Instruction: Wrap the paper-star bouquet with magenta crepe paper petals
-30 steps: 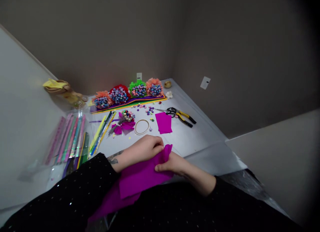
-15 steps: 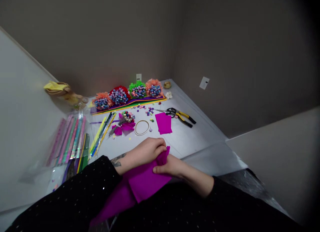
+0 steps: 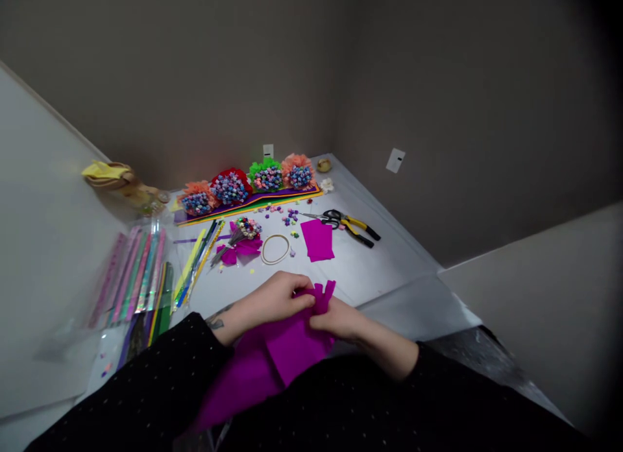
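A large sheet of magenta crepe paper (image 3: 299, 348) hangs over my lap at the table's near edge, its upper edge bunched and folded between my hands. My left hand (image 3: 280, 299) pinches the paper near the top, thumb and fingers together. My right hand (image 3: 341, 320) grips it just to the right, its thumb lying on the front; its other fingers are mostly hidden behind the paper. Beyond my hands lie a cut magenta piece (image 3: 317, 240), a thin pale ring (image 3: 275, 249) and a small bunch of beaded stems (image 3: 246, 230) on magenta paper.
Black-handled scissors (image 3: 333, 216) and yellow-and-black pliers (image 3: 360, 231) lie at the right. Several beaded flower bunches (image 3: 230, 187) line the back on folded coloured sheets. Packaged strips (image 3: 141, 270) lie at the left, near a wooden hand form (image 3: 126, 186). Loose beads (image 3: 291, 216) are scattered mid-table.
My left hand has shifted slightly left and down along the paper's upper edge. More bunched paper now sticks up between my hands, and the hanging sheet has moved a little right.
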### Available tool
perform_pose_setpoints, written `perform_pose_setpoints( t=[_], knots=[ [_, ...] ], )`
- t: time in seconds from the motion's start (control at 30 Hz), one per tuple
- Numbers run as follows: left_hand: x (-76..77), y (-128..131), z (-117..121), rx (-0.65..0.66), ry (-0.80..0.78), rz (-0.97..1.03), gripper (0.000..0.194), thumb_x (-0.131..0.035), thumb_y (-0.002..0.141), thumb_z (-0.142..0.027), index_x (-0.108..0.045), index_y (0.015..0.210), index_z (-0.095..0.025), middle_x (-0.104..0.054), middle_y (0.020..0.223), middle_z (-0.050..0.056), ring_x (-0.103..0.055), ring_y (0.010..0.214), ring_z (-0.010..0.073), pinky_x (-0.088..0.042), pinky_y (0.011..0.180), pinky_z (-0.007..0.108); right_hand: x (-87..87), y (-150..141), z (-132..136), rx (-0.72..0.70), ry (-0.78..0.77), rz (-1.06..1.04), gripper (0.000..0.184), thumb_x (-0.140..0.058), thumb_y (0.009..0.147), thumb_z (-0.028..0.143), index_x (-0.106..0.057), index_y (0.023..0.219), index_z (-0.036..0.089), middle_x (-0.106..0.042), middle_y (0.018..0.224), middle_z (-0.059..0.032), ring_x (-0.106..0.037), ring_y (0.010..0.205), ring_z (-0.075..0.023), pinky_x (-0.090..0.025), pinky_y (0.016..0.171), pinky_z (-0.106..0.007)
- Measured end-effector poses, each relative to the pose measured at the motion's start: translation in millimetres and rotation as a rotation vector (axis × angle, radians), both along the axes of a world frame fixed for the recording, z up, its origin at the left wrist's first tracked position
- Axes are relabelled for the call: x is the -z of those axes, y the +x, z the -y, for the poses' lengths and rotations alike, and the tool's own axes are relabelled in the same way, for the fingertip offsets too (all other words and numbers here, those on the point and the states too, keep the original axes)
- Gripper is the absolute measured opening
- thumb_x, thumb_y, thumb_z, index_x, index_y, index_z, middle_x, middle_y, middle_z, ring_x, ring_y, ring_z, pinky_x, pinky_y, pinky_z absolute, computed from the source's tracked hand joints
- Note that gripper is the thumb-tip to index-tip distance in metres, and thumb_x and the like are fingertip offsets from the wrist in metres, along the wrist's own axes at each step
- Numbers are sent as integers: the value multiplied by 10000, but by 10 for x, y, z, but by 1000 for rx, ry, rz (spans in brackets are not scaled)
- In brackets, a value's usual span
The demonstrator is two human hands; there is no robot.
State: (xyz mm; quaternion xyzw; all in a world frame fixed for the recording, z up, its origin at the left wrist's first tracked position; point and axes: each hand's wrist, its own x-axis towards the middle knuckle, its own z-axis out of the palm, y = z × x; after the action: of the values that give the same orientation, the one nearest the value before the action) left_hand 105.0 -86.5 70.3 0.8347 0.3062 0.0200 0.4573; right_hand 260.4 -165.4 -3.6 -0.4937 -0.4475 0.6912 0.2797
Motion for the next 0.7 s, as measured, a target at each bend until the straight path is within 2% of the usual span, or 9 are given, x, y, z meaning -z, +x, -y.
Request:
perform_pose_setpoints(
  t=[0.07, 0.17, 0.27, 0.4, 0.5, 0.6, 0.7],
  knots=[
    [-7, 31, 14, 4, -3, 13, 142, -529, 799, -217, -656, 786, -155, -650, 698, -2, -552, 638, 117, -391, 603, 219, 50, -17, 15, 7, 0, -30, 257, -517, 580, 76, -513, 823, 162, -424, 584, 82, -370, 485, -57, -280, 446, -193],
    [-36, 68, 14, -11, -4, 3, 133, -540, 792, -207, -662, 788, -153, -665, 718, 8, -568, 656, 126, -400, 621, 226, 73, -25, 39, -13, 11, -72, 302, -577, 605, 89, -537, 896, 159, -499, 647, 61, -448, 540, -79, -358, 502, -208],
    [-51, 87, 4, -28, -6, 7, 114, -553, 782, -190, -662, 791, -158, -668, 726, 7, -577, 668, 130, -413, 638, 229, 57, -31, 49, -21, 59, -112, 390, -700, 622, 166, -552, 983, 168, -588, 803, 14, -550, 711, -136, -460, 666, -280],
    [-16, 118, 6, -23, -42, 43, 95, -572, 759, -159, -664, 786, -160, -669, 729, 4, -588, 677, 129, -434, 657, 231, 49, -54, 42, -41, 143, -68, 565, -819, 549, 246, -567, 1049, 174, -621, 944, -24, -567, 896, -203, -460, 846, -378],
    [19, 139, 13, -77, -82, 84, 91, -577, 758, -166, -662, 793, -167, -677, 741, 4, -600, 690, 131, -454, 678, 238, 40, -58, 33, -85, 151, -30, 492, -808, 567, 247, -587, 1001, 168, -627, 920, -27, -568, 876, -204, -466, 826, -374],
    [14, 107, 1, -171, -109, 135, 158, -569, 777, -208, -650, 906, -164, -695, 843, 31, -624, 768, 145, -472, 708, 251, 11, -32, 23, -89, 139, -44, 404, -754, 624, 230, -580, 983, 168, -618, 879, -19, -562, 814, -180, -470, 750, -330],
    [-23, 14, -21, -131, -54, 68, 319, -659, 730, -307, -634, 1009, -155, -693, 933, 57, -621, 826, 172, -468, 739, 277, -28, 10, 9, -58, 123, -68, 310, -685, 660, 202, -570, 945, 167, -578, 792, 13, -528, 718, -138, -440, 657, -272]
  ],
)
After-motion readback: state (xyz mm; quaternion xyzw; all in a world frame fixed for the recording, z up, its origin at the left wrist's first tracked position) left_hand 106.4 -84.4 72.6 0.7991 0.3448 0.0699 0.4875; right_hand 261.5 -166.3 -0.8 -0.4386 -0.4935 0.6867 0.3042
